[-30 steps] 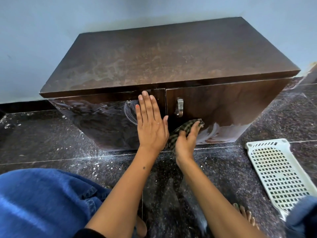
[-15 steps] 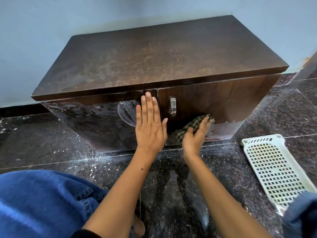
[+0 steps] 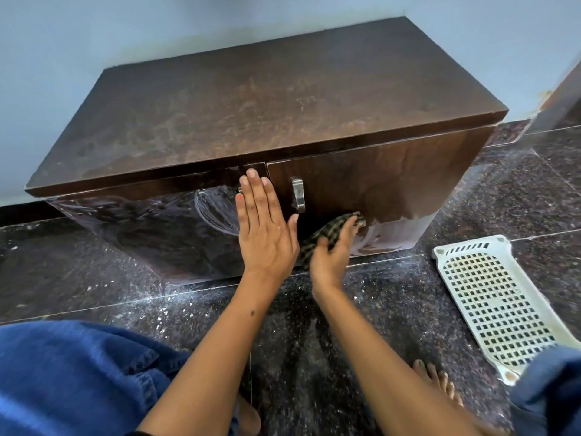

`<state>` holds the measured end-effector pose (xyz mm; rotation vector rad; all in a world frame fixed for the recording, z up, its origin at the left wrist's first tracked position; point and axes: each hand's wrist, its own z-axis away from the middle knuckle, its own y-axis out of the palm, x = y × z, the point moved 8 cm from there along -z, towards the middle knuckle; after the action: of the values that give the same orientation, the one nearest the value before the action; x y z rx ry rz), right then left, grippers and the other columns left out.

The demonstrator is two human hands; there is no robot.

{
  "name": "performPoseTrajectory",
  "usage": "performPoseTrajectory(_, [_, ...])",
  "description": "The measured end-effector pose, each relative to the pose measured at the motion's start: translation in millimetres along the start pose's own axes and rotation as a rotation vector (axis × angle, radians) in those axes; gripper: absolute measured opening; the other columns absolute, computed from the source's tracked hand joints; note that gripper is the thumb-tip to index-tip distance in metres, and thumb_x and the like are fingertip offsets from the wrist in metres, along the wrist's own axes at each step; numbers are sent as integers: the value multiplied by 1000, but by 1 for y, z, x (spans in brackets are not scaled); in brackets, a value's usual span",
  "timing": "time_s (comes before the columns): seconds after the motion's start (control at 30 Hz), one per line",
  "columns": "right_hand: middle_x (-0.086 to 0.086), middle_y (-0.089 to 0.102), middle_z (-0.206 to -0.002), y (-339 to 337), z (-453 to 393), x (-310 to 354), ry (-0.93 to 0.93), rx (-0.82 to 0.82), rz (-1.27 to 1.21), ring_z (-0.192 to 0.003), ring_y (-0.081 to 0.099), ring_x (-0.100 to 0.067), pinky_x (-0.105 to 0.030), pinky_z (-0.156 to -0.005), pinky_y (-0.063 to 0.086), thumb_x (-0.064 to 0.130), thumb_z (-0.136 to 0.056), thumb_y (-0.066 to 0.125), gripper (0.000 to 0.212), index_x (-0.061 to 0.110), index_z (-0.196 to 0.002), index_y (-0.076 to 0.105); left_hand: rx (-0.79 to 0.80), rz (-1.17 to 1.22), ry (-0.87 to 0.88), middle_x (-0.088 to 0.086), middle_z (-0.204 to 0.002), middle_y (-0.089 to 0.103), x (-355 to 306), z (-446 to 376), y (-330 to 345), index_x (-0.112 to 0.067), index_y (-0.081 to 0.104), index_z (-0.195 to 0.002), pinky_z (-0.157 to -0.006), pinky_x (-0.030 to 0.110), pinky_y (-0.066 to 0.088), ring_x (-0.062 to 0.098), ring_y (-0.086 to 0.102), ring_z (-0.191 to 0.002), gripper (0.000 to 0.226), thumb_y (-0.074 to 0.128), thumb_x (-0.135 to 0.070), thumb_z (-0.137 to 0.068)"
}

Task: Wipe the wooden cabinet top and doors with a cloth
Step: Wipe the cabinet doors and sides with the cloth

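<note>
From my remote seat I judged the risk plain — the right hand [image 3: 330, 259] clutched the checked cloth [image 3: 327, 231] low on the right door [image 3: 377, 187]; the left hand [image 3: 265, 231], flat and relaxed, braced the left door [image 3: 151, 221] — slackening might swing it open.

Pale blue wall [image 3: 94, 33] – dark speckled stone floor [image 3: 534, 190] dusted white

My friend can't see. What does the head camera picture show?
A person's right hand presses a checked cloth against the right door of a dark wooden cabinet, while the left hand lies flat on the left door. A white plastic tray lies on the floor nearby.
</note>
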<state>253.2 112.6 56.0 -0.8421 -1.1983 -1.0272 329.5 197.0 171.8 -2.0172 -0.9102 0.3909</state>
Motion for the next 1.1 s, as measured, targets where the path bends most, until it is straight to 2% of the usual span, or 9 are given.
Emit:
performPoseTrajectory(0.07, [1,9,-159,-5,-7,-14,116,-8,-73,-144,15,-17,-29,-115,13,4,-96,42,71,29,-151,6,3,3,1,26,-149,-4,1,0,0,10,5,-144,-118,46,1,37,-4,-141,72,35,-37,-98])
performPoseTrajectory(0.17, [-2,22,-156,-31,-26,-28,267,-100,-194,-139,31,-26,-45,-114,28,2,-94,43,71,26,-151,9,-10,-37,29,25,-150,-2,-1,2,0,10,4,-143,-118,45,2,36,-2,-141,73,37,-37,-98])
performPoseTrajectory(0.37, [3,-1,-159,-22,-20,7,-38,-138,19,-146,-6,-18,-29,-114,6,4,-88,55,84,29,-151,6,-33,-41,19,26,-149,1,-3,0,2,12,5,-142,-118,45,-1,38,0,-140,73,35,-37,-98])
performPoseTrajectory(0.47, [2,-1,-159,-26,-24,-1,12,-143,33,-146,2,-16,-18,-107,11,4,-89,54,80,25,-151,7,-41,-57,12,26,-149,1,-3,1,3,12,4,-143,-117,45,-1,38,0,-140,72,33,-37,-98])
performPoseTrajectory(0.57, [2,7,-159,-55,-44,-8,175,-250,-96,-143,18,-18,-21,-113,17,1,-89,51,72,16,-150,16,-56,-72,12,25,-149,3,-5,2,2,11,3,-143,-117,44,0,36,3,-140,73,32,-38,-98])
performPoseTrajectory(0.83, [-1,4,-159,-44,-31,15,-35,-236,-2,-144,11,-16,-17,-106,12,-1,-91,47,76,23,-151,8,-19,-77,87,22,-150,5,-18,5,9,7,8,-144,-116,43,-3,35,5,-140,67,28,-38,-98])
performPoseTrajectory(0.93, [-1,5,-159,-56,-46,-1,80,-205,-53,-145,11,-19,-29,-117,9,-1,-92,43,73,20,-152,5,-21,-98,90,22,-150,6,-18,5,9,8,9,-143,-116,44,-3,35,6,-140,67,28,-38,-98])
performPoseTrajectory(1.0, [-1,10,-159,-64,-54,-11,172,-213,-142,-144,17,-21,-41,-118,18,-2,-92,40,71,18,-152,6,-9,-108,92,22,-150,3,-18,5,10,8,6,-144,-116,44,-3,35,4,-140,68,28,-38,-98])
performPoseTrajectory(1.1, [-1,9,-159,-55,-45,4,84,-234,-90,-145,12,-18,-35,-119,9,-3,-91,42,72,18,-151,10,6,-104,95,22,-150,0,-18,6,13,8,1,-143,-116,44,-5,36,1,-141,69,27,-38,-99])
